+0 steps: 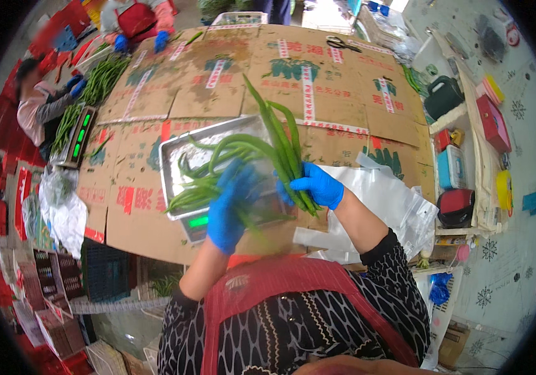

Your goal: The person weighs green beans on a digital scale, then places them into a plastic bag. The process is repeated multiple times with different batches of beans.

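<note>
My right hand [318, 185], in a blue glove, grips a bunch of long green chili peppers [283, 140] by their lower ends, with the tips pointing up and away. To its left, my blurred left hand [233, 208], also gloved in blue, is over the near right part of a metal weighing tray [170, 176]. Blurred green peppers [255, 227] stick out below its palm and seem to move with it; its fingertips are hard to make out. More long peppers [197, 185] lie in the tray. A scale's green display [198, 221] glows below the tray's near edge.
Clear plastic bags [366, 201] lie right of my right hand. Flattened cardboard [211, 98] covers the table; scissors [343, 44] rest at its far edge. Two people work at the far left near heaped peppers [104, 79] and another scale [80, 136]. A shelf [465, 187] borders the right.
</note>
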`<state>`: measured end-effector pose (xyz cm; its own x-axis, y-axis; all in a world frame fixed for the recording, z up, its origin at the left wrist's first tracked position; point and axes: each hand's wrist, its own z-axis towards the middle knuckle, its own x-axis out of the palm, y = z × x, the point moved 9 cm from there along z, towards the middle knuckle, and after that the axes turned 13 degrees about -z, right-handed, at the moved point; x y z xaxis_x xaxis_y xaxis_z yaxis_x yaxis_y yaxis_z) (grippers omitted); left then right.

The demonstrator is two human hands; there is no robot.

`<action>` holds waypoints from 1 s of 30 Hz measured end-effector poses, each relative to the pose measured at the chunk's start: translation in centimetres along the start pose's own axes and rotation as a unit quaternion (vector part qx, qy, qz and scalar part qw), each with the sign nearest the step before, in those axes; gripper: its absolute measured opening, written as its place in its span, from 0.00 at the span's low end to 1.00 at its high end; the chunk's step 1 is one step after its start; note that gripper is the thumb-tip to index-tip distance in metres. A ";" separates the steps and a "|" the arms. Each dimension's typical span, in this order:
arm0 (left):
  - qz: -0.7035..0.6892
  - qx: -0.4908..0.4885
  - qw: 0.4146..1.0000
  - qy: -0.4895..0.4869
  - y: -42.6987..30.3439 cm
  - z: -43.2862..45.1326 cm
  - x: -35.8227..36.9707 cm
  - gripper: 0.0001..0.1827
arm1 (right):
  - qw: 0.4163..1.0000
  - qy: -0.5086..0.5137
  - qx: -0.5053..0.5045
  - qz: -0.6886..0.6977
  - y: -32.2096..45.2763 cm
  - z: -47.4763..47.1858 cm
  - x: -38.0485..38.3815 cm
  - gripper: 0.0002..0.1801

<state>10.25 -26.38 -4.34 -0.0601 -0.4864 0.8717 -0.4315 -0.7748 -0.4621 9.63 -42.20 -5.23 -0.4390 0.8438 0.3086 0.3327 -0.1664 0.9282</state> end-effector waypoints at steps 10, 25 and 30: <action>-0.017 -0.001 1.000 0.018 -1.6 -3.7 -1.7 0.30 | 0.981 0.064 0.172 -0.063 -5.7 1.3 9.3 0.26; -0.121 0.025 0.980 -0.156 0.7 -4.3 -8.3 0.18 | 0.935 -0.082 0.008 -0.345 -6.7 1.9 11.2 0.36; -0.035 0.047 0.991 -0.122 0.6 -5.1 -7.5 0.21 | 0.958 -0.066 0.017 -0.279 -8.1 1.4 11.7 0.35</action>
<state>5.87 -21.17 -10.33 0.1920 -0.5050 0.8415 -0.3396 -0.8387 -0.4258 2.97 -30.26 -9.40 -0.4489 0.8533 -0.2651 0.1051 0.3451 0.9327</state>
